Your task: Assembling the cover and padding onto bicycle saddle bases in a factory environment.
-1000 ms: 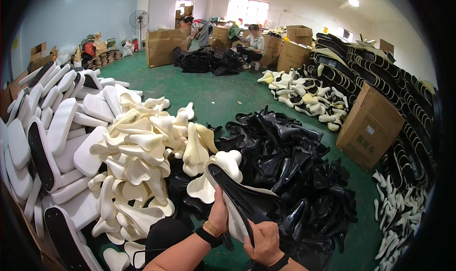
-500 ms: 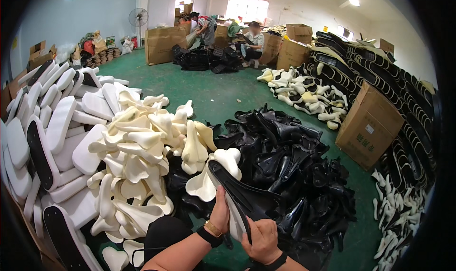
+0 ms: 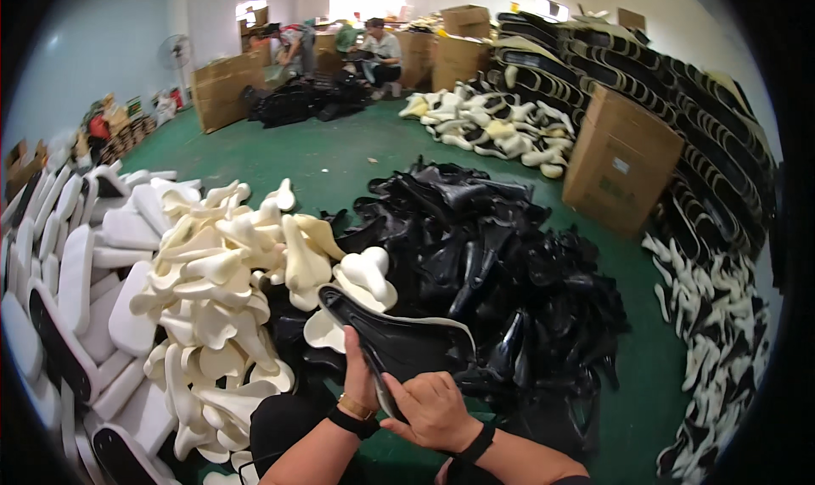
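Observation:
Both of my hands hold a bicycle saddle (image 3: 412,341), its black shell side facing up and a thin pale foam rim showing along the edge. My left hand (image 3: 360,375) grips its left side with the thumb up against the edge. At the near end, my right hand (image 3: 431,410) is closed around the edge, thumb pressed on it. Just beyond the saddle lies a cream foam saddle pad (image 3: 367,274). A heap of cream foam pads (image 3: 212,294) is to the left, and a heap of black saddle shells (image 3: 484,247) to the right.
White and black elongated pads (image 3: 76,273) are piled at far left. A cardboard box (image 3: 624,158) leans against tall stacks of black pads (image 3: 705,137). Small pale pieces (image 3: 722,341) lie at right. Two people (image 3: 382,52) work at the back beside a large carton (image 3: 227,90).
The saddle has turned so more of its black shell faces up and less of its pale foam side shows. My right hand has shifted along its near edge. My view has swung right.

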`<state>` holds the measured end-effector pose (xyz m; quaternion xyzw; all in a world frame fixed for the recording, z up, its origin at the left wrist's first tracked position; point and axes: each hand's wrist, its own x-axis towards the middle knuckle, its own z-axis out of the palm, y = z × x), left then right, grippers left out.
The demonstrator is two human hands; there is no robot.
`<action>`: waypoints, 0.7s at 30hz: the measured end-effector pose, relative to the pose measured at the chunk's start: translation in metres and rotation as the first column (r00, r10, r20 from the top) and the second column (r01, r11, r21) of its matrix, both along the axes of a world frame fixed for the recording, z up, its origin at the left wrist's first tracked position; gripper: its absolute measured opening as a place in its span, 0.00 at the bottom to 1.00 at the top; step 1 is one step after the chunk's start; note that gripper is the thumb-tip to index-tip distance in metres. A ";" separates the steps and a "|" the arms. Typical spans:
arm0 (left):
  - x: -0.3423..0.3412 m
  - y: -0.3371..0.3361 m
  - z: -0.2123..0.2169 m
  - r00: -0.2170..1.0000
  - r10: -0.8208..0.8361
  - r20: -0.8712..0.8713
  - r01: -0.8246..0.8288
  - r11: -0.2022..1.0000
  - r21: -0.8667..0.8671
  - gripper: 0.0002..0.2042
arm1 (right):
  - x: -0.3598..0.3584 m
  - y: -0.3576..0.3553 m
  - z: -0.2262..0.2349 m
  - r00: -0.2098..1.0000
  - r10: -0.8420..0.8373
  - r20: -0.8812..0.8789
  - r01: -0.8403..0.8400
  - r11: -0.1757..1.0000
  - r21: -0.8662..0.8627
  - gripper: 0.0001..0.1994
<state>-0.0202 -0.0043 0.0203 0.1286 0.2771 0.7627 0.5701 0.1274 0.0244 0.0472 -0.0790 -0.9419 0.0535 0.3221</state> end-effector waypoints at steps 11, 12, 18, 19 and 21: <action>0.001 0.005 -0.006 0.998 0.051 0.044 -0.052 0.999 0.014 0.33 | 0.004 0.006 -0.002 1.000 0.010 -0.018 -0.010 1.000 -0.006 0.28; 0.002 0.004 -0.005 0.998 0.065 0.025 -0.065 0.998 0.011 0.33 | 0.005 0.006 -0.002 1.000 0.014 -0.012 -0.014 1.000 -0.004 0.28; 0.006 0.001 0.000 0.992 -0.021 0.122 0.022 1.000 -0.006 0.28 | 0.003 0.003 -0.008 1.000 0.001 0.003 -0.001 1.000 0.016 0.28; 0.007 0.000 0.000 0.992 -0.004 0.126 0.007 1.000 -0.025 0.25 | 0.002 0.003 -0.010 1.000 -0.002 0.008 0.002 1.000 0.031 0.28; -0.001 -0.001 -0.014 0.990 -0.029 0.138 0.035 0.998 -0.044 0.22 | 0.003 0.003 -0.013 1.000 0.002 0.016 -0.002 1.000 0.030 0.28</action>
